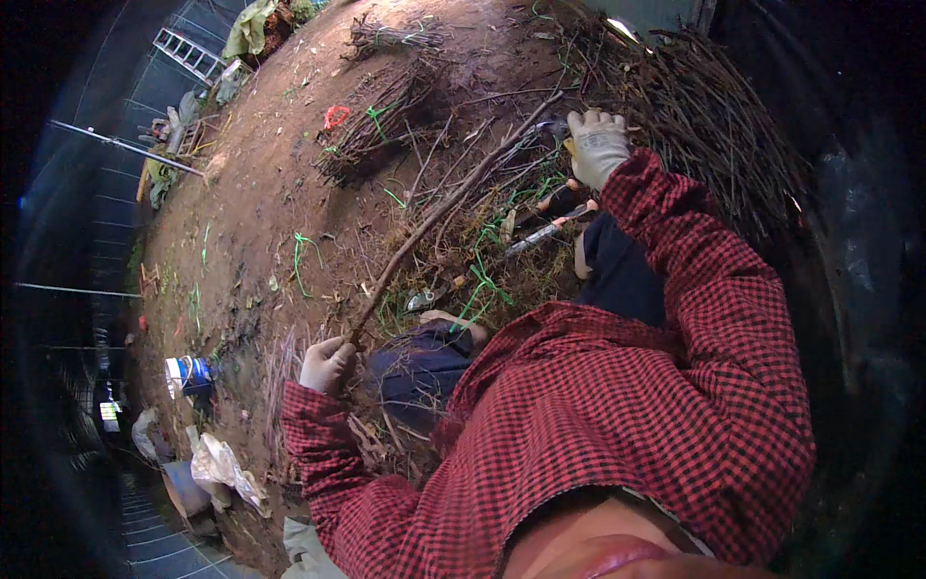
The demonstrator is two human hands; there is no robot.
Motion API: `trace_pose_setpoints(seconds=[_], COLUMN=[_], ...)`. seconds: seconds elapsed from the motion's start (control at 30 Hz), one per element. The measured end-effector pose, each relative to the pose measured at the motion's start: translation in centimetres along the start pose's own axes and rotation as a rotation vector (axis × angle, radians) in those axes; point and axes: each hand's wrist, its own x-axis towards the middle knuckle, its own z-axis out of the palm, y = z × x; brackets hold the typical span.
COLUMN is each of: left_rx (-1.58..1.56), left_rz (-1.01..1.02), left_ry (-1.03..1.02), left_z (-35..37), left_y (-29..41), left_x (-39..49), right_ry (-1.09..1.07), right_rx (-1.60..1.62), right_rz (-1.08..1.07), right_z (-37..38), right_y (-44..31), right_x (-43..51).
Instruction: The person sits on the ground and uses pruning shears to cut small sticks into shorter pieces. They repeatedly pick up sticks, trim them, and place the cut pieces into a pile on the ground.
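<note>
My left hand (328, 364), in a pale work glove, grips the lower end of a long bare stick (441, 210). The stick slants up and away across the ground, its far end near my right hand. My right hand (599, 141), gloved too, is closed around a yellow-handled hand tool (569, 147); its metal part (551, 129) is mostly hidden, so its exact kind is unclear. Below that hand lie tools with orange-tipped handles, one with a silvery metal part (534, 239). Green plastic ties (483, 286) lie among twigs between my legs.
To the right is a large heap of cut sticks (709, 123). Ahead lie a twig bundle (383, 119) with a green tie and another bundle (398, 32). A red tie (336, 116), a blue-and-white container (189, 376), a plastic bag (224, 470) and a ladder (189, 56) are farther left.
</note>
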Motion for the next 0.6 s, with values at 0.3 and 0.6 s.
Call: trace_pose_setpoints(seconds=[0.3,0.6], left_rx=[0.031,0.021], left_rz=[-0.032,-0.049], left_ry=[0.000,-0.040], left_z=[-0.1,0.2], left_y=[-2.7,-3.6], left_x=[-0.8,-1.3], right_ry=[-0.330,-0.019], right_rx=[0.293,0.570], right_rz=[-0.105,0.104], right_z=[2.1,5.1], right_y=[-0.8,-5.9], right_x=[-1.4,-4.7])
